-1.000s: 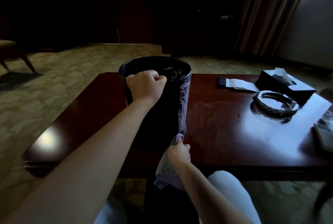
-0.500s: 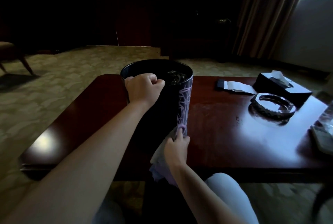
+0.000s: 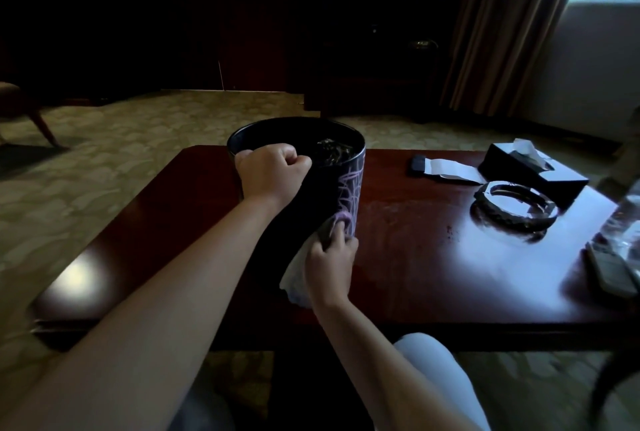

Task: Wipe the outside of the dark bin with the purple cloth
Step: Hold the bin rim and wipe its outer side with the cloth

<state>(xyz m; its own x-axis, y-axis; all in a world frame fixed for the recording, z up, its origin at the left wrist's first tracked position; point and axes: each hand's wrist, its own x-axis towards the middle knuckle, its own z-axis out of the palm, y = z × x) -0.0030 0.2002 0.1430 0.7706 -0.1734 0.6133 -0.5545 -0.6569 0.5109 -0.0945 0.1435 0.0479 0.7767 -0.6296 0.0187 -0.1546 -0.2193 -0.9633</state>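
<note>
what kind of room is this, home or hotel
Probably a hotel room or lounge: patterned carpet, heavy floor-length curtains, and a polished coffee table with a boxed tissue holder and a glass ashtray.

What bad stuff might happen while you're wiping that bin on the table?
The bin stands near the table edge closest to the person, so a hard push from the right hand with the cloth might slide or tip it. Only the left hand on the rim steadies it. There seems to be rubbish inside that might spill.
</note>
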